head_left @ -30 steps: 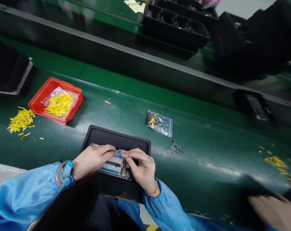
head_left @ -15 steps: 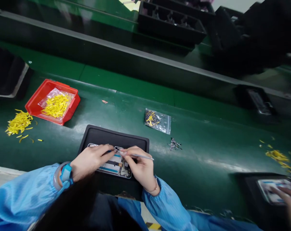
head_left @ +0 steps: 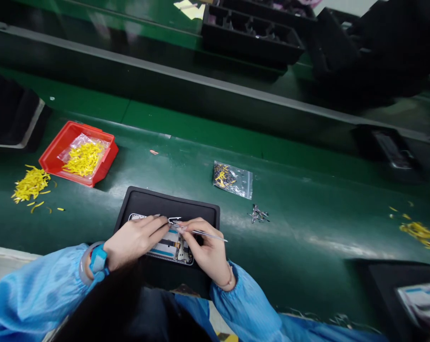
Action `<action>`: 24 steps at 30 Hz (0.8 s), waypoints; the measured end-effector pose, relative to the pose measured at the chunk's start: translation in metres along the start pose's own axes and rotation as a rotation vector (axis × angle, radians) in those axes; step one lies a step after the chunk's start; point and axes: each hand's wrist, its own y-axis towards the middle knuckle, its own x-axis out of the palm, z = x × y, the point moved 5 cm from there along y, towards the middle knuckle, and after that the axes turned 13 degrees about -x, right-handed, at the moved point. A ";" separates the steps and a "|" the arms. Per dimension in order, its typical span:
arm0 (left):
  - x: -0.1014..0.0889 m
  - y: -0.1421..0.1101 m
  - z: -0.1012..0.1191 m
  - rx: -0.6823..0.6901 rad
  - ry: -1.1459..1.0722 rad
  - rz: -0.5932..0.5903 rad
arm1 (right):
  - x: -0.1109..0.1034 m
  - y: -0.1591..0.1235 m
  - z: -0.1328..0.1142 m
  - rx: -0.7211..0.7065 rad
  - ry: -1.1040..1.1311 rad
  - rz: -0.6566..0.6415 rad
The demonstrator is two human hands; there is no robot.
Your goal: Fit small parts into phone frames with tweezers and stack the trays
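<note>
An opened phone (head_left: 168, 250) with its inner parts showing lies in a black tray (head_left: 172, 198) in front of me. My right hand (head_left: 206, 244) pinches thin metal tweezers (head_left: 215, 236), whose tip end is over the phone's upper edge. My left hand (head_left: 140, 237) rests across the phone's left part, fingers closed together and bent. Its fingertips meet near a small dark part with a white outline (head_left: 174, 220), close to the tweezers. Whatever sits between the left fingertips is too small to make out.
Yellow strips fill a bag in a red bin (head_left: 110, 159), and a loose yellow pile (head_left: 32, 183) lies beside it. A zip bag (head_left: 241, 183) and small metallic pieces (head_left: 258, 213) lie right of the tray. Another person's phone (head_left: 421, 299) is at far right.
The tweezers' rear end has dipped slightly, and my hands stay at the phone. At far right, the other person's hand and phone have shifted toward the lower right.
</note>
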 end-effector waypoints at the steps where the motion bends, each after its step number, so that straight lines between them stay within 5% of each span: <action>1: 0.000 0.001 0.000 -0.007 0.009 -0.006 | 0.000 0.000 -0.001 -0.009 0.000 -0.009; 3: 0.000 0.002 0.001 -0.026 0.029 -0.024 | -0.001 -0.001 -0.005 -0.043 0.019 0.018; 6: 0.001 0.005 0.001 -0.042 0.048 -0.063 | -0.015 -0.004 -0.008 -0.099 0.078 0.290; 9: 0.000 0.007 0.001 -0.053 0.054 -0.089 | -0.025 -0.010 -0.002 -0.008 0.115 0.484; 15: 0.001 0.005 0.000 -0.062 0.094 -0.085 | -0.018 -0.012 0.007 0.096 0.050 0.321; 24: 0.005 0.005 0.000 -0.038 0.096 -0.049 | -0.004 -0.004 -0.002 -0.066 -0.076 0.069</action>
